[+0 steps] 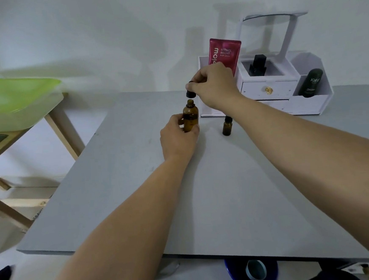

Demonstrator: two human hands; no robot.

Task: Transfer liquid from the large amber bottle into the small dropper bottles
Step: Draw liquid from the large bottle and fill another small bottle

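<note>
Nearest the camera, both bare forearms reached fwd over the grey table point(121, 189), which ran from the near edge at 6 o'clock out to the wall. Under that near edge, at approx 5 o'clock, a blue round container point(251, 271) showed on the floor.

Mid-table, just left of ctr, the left hand point(178, 138) was wrapped round the lower body of the large amber bottle point(190, 117), fingers clenched on it, thumb on the near side. Bottle stood upright, base hidden by the hand, mouth open and uncapped.

At 3 o'clock from that bottle, near but apart, a small dropper bottle point(226, 126) stood upright on the table w/ its dark cap on, partly crossed by the right forearm.

Directly above the open mouth, at 12 o'clock from it, the right hand point(213, 86) pinched the black cap point(190, 93) between fingertips, cap clear of the neck, not touching it.

Further back, at 2 o'clock, a white organiser point(270, 89) sat against the wall, holding a pink tube point(225, 52), a black bottle point(258, 65) in a top compartment and a dark green bottle point(310, 82) in the right-side bin.

Far left, at 10 o'clock, a green tray point(15, 100) rested on a wooden stand point(61, 131) beside the table.
</note>
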